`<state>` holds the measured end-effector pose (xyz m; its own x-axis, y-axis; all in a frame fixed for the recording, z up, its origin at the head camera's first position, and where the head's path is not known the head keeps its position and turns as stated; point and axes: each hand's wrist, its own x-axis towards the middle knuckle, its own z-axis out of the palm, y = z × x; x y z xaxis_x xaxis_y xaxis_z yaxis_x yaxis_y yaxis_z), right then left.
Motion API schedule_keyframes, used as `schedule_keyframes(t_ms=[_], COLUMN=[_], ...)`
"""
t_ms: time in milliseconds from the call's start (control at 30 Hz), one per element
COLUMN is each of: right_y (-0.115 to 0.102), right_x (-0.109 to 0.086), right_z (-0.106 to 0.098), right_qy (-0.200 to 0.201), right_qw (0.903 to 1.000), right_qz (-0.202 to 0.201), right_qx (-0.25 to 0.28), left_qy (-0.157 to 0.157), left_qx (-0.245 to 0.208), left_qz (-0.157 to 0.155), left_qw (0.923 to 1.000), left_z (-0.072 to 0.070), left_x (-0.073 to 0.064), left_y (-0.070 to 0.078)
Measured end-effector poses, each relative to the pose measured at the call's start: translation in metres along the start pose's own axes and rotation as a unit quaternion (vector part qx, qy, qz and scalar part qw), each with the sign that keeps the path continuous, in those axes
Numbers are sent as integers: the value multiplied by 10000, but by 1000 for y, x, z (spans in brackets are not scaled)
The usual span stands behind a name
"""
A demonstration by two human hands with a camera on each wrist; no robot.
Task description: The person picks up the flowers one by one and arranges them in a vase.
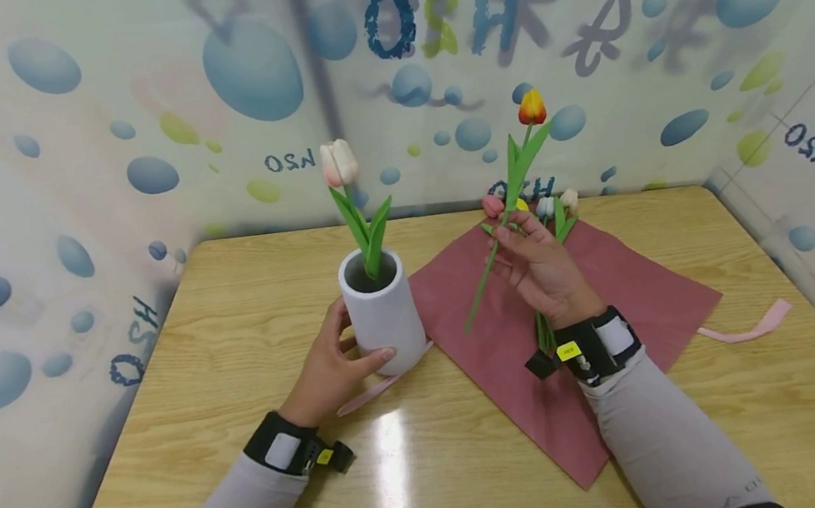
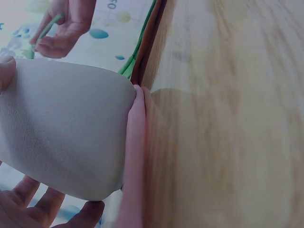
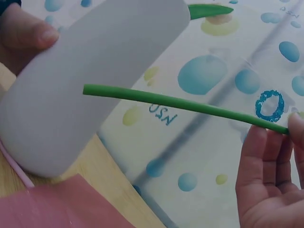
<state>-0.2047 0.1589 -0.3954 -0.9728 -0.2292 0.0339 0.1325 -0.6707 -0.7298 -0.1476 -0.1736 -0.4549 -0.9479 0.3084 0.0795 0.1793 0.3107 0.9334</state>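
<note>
A person's left hand grips a white vase on a wooden table, thumb across the front and fingers curled round the side, with a pale pink-and-white tulip in its mouth. The right hand pinches the green stem of a red-and-yellow tulip between thumb and fingers, its lower end apart from the vase, above a dusky-pink sheet (more tulips show at the sheet's far edge), while a pink ribbon runs by the vase's base.

Place: booth-like nook, wider setting unclear | bubble-printed walls on three sides | wood-grain tabletop
</note>
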Motion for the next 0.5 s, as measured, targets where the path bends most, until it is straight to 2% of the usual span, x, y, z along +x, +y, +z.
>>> schedule_keyframes(t_ms=[100,233,333,500], right_y=[0,0,0,0], right_x=[-2,-4,-5,-4], right_z=[6,15,24,43], right_qy=[50,19,-106,-386], right_qw=[9999,9980,9931,9853], right_qz=[24,-27,-108,-331], right_qx=[140,631,1167,1634], left_qy=[-5,-11,-9,-2], left_qx=[-21,-47,-37,3], left_qz=[20,10,-3,2], left_qw=[10000,10000,10000,10000], left_z=[1,1,1,1], left_x=[0,0,0,0], left_y=[0,-1,-1,-1])
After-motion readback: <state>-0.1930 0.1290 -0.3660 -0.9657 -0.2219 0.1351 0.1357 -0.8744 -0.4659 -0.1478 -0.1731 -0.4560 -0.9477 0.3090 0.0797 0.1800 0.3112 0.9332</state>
